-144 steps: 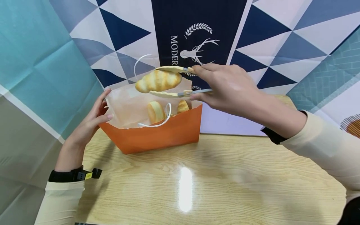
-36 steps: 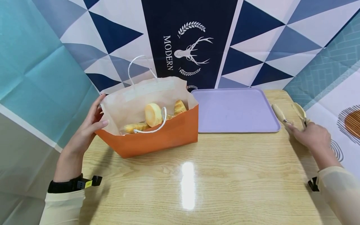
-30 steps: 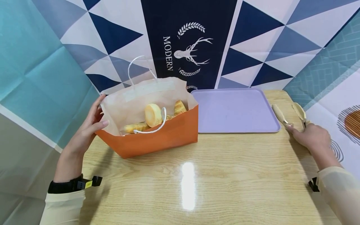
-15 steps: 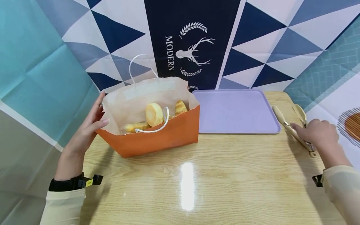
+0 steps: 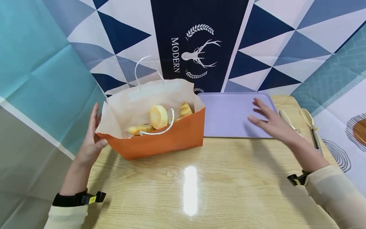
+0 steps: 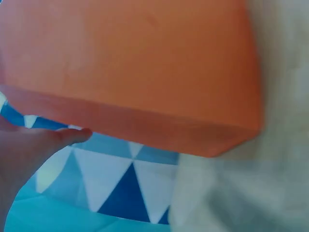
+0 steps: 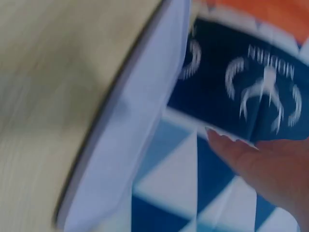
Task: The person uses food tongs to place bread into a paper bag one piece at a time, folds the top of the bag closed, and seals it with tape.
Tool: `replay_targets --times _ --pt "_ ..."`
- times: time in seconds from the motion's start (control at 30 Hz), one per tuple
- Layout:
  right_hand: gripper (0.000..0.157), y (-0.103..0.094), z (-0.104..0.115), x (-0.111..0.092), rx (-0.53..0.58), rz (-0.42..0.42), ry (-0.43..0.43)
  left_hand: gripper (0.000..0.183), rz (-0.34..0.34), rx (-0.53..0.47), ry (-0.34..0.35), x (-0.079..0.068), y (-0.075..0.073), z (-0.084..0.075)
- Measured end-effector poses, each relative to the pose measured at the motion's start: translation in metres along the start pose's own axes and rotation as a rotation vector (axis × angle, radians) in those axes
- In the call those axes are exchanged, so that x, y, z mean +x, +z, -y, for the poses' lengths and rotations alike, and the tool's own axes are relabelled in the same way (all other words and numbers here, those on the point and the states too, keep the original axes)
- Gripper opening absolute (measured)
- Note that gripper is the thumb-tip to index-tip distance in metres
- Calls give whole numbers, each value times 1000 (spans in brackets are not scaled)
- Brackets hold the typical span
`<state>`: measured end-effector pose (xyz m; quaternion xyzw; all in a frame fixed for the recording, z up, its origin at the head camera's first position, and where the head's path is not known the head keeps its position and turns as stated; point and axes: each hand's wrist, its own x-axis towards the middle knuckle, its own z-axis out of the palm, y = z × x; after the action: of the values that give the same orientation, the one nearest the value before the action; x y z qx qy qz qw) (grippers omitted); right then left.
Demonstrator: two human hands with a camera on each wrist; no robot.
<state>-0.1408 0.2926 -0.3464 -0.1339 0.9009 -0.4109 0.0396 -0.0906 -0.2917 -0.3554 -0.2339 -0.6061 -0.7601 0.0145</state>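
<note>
An orange paper bag [image 5: 166,141] with white cord handles lies at centre left, its mouth facing me. Inside show a round bun [image 5: 159,117], a long bread roll [image 5: 140,129] and a croissant-like bread [image 5: 185,109]; others may be hidden. At the bag's left edge is my left hand [image 5: 89,148], fingers extended behind and thumb in front; in the left wrist view the orange side [image 6: 145,72] fills the top. My right hand [image 5: 275,125] hovers, fingers spread and holding nothing, by the tray's right part. Cream-tipped tongs [image 5: 307,118] lie spread on the table's right, partly behind my right forearm.
A lilac tray [image 5: 226,114] lies right of the bag against the back wall. Patterned cloth [image 5: 206,19] covers the walls at the back and sides. The wooden tabletop [image 5: 228,187] extends in front, its right edge just beyond the tongs.
The tongs held a bread roll above the bag, then came down at the table's right. My right hand has let go of them and moved left. My left hand has loosened from the bag's rim.
</note>
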Motion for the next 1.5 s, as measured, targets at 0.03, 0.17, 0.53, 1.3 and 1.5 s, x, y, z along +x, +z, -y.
replay_targets --times 0.03,0.17,0.53,1.3,1.5 --pt "83 11 4 3 54 26 -48 107 6 16 -1 -4 1 4" --pt "88 54 19 9 200 118 -154 81 18 101 -85 -17 4 20" --pt "69 134 39 30 645 286 -94 47 -215 150 -356 -30 25 48" --pt "73 176 65 64 729 268 -1 32 -230 196 -446 -7 10 67" --pt "81 179 69 84 738 233 51 30 -194 183 -429 12 -3 73"
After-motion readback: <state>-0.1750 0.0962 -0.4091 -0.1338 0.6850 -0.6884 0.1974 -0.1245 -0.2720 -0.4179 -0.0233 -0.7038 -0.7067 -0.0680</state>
